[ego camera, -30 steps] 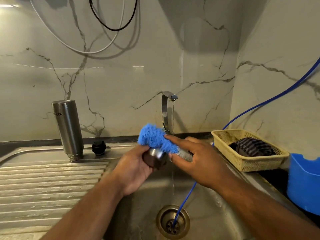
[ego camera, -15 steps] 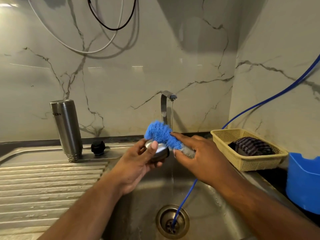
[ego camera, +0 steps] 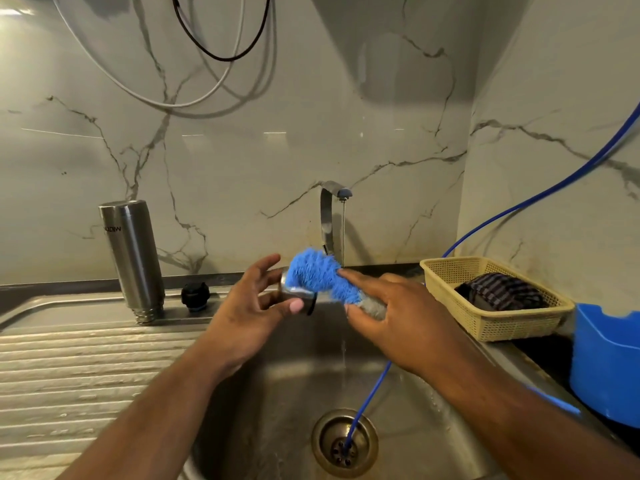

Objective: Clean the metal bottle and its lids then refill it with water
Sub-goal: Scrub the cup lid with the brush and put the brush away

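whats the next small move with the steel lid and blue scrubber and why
Probably rotate the round steel lid a little in the left hand, so the fluffy blue scrubber gripped by the right hand meets a fresh side; the scrubber sits only on the lid's top.

The bottle [ego camera: 133, 258] is stood inverted on the drainboard [ego camera: 69, 368], the lid [ego camera: 195, 296] just right; the basket [ego camera: 491, 327] is set right of the sink [ego camera: 294, 393].
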The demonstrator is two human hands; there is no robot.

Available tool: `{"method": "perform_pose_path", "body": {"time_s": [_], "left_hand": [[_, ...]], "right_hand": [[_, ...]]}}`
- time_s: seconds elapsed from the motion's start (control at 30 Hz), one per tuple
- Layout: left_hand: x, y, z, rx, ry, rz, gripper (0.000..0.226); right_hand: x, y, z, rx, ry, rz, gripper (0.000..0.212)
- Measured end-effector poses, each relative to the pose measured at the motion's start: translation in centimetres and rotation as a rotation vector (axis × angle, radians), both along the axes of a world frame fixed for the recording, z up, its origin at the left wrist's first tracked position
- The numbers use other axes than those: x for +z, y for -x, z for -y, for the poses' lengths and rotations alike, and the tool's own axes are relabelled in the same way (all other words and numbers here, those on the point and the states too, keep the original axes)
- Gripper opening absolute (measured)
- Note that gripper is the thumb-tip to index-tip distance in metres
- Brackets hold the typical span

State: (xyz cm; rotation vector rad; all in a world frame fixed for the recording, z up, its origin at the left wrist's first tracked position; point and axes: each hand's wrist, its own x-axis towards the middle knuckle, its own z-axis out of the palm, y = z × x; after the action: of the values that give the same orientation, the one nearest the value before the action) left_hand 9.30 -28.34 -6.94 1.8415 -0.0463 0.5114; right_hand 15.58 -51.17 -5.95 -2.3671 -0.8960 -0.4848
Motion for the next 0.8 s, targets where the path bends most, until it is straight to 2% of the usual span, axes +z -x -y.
{"method": "perform_pose_path", "body": {"time_s": [0.1, 0.2, 0.3, 0.37, 0.47, 0.5, 0.6, 0.7, 0.8], "left_hand": [[-0.2, 0.0, 0.9, -0.1, -0.082, -0.037, 0.082], [-0.2, 0.1, 0.2, -0.131, -0.001, -0.028, 0.083], [0.0, 0.3, -0.3, -0.245, 0.067, -0.02, 0.063], [-0.2, 0.2, -0.2, -0.31, 0.1, -0.03, 0.059], [-0.4, -0.1, -0.5, -0.391, 0.287, -0.031, 0.081], [-0.3, -0.1, -0.5, -0.423, 0.382, -0.027, 0.082], [0.6, 0.2, 0.2, -0.487, 0.662, 0.027, 0.048], [1.1, 0.1, 0.8, -0.433, 0.871, 0.051, 0.047], [0.7, -0.1, 1.2, -0.27, 0.868, 0.025, 0.05]], "right_hand": [[0.2, -0.8, -0.2, -0.067, -0.019, 0.022, 0.055], [0.0, -0.9, 0.6, -0.027, -0.049, -0.004, 0.056], [0.5, -0.4, 0.9, 0.04, -0.033, 0.051, 0.057], [0.7, -0.6, 0.4, 0.031, -0.043, 0.084, 0.057], [0.2, -1.5, 0.1, 0.007, -0.126, 0.036, 0.055], [0.0, -1.7, 0.2, 0.006, -0.142, 0.013, 0.054], [-0.3, -2.0, 0.4, 0.004, -0.176, -0.039, 0.053], [-0.6, -1.9, 0.2, 0.006, -0.185, -0.049, 0.053], [-0.9, -1.6, -0.2, -0.004, -0.131, -0.03, 0.055]]}}
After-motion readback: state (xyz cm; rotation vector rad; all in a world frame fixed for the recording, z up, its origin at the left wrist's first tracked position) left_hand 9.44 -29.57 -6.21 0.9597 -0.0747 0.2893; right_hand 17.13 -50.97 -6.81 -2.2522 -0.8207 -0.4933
